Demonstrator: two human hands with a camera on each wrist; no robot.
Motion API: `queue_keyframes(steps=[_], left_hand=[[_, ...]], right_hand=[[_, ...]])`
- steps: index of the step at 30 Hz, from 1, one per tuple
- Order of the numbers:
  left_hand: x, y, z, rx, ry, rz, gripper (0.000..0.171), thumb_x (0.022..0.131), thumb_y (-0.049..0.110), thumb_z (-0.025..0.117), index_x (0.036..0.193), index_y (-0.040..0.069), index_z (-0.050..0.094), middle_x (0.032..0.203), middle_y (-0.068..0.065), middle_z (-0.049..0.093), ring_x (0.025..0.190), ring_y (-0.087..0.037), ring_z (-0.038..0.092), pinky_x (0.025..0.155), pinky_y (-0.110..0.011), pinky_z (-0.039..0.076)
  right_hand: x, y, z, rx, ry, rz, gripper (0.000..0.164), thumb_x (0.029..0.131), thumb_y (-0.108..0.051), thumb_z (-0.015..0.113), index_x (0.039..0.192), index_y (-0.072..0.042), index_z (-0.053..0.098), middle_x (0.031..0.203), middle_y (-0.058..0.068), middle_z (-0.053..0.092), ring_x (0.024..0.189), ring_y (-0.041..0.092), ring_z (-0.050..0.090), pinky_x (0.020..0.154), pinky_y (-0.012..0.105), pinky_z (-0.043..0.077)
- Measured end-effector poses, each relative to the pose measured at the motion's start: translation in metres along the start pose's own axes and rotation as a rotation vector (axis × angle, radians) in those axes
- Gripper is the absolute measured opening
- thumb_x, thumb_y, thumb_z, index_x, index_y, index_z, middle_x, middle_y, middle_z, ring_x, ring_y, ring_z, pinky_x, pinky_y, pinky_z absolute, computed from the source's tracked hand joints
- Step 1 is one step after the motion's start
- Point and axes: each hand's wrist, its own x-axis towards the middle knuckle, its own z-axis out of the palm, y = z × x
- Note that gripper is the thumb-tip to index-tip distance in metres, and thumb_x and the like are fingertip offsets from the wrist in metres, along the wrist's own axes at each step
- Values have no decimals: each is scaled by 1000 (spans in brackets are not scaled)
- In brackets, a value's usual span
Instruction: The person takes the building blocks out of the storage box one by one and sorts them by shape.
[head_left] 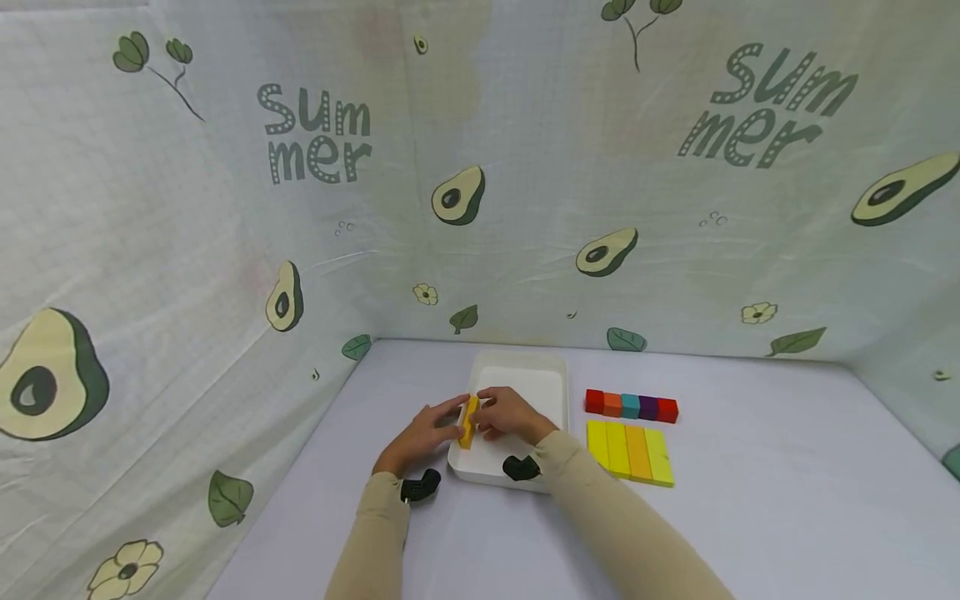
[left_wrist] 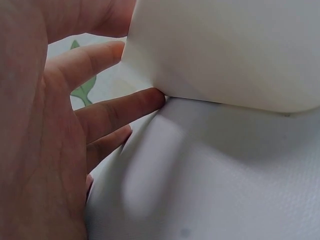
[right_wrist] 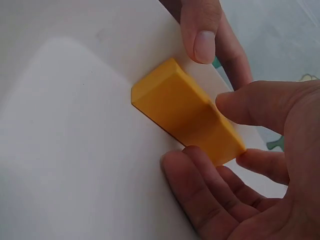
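Note:
In the head view a yellow-orange rectangular block (head_left: 468, 422) stands along the left wall inside a white tray (head_left: 558, 392). My right hand (head_left: 506, 414) pinches this block; in the right wrist view the thumb lies on the upper face of the block (right_wrist: 185, 107), with curled fingers at its lower end. At the tray's left wall is my left hand (head_left: 427, 433). Its thumb reaches over the rim near the block, while the fingers touch the outside of the tray wall (left_wrist: 220, 55) in the left wrist view.
Right of the tray lies a row of small cubes (head_left: 630, 407) in red, orange, blue and purple. Nearer me, several flat yellow and orange blocks (head_left: 637, 454) lie side by side. A patterned cloth (head_left: 525, 208) hangs behind and left of the white table (head_left: 750, 500).

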Motion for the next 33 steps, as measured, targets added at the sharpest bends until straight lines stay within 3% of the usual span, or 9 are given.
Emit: queue_keyframes(steps=[12, 18, 25, 33], left_hand=[[-1, -4, 0, 3, -4, 17, 62, 90, 44, 67, 149, 41, 47, 151, -3, 49, 147, -43, 20, 108, -76, 17], [-1, -3, 0, 3, 6, 28, 62, 89, 41, 67, 148, 40, 48, 150, -4, 50, 148, -44, 18, 109, -76, 12], [1, -3, 0, 17, 3, 40, 61, 91, 40, 67, 149, 40, 48, 151, -2, 49, 149, -40, 19, 112, -73, 7], [2, -2, 0, 17, 4, 40, 60, 92, 40, 66, 149, 38, 47, 150, -5, 50, 148, -41, 21, 112, -73, 8]], right_hand=[[-1, 0, 7, -113, 34, 12, 50, 88, -20, 77, 129, -1, 57, 93, 10, 65, 70, 22, 68, 65, 33, 59], [-4, -4, 7, -126, 26, 1, 55, 87, -15, 74, 138, -4, 55, 92, 11, 66, 72, 23, 68, 65, 34, 60], [-3, -1, 4, -100, 2, -26, 50, 89, -7, 68, 137, -6, 57, 93, 11, 67, 76, 22, 67, 65, 33, 60], [-2, 0, 2, -107, 17, -15, 44, 93, -18, 70, 132, -2, 56, 92, 10, 66, 74, 21, 68, 66, 32, 60]])
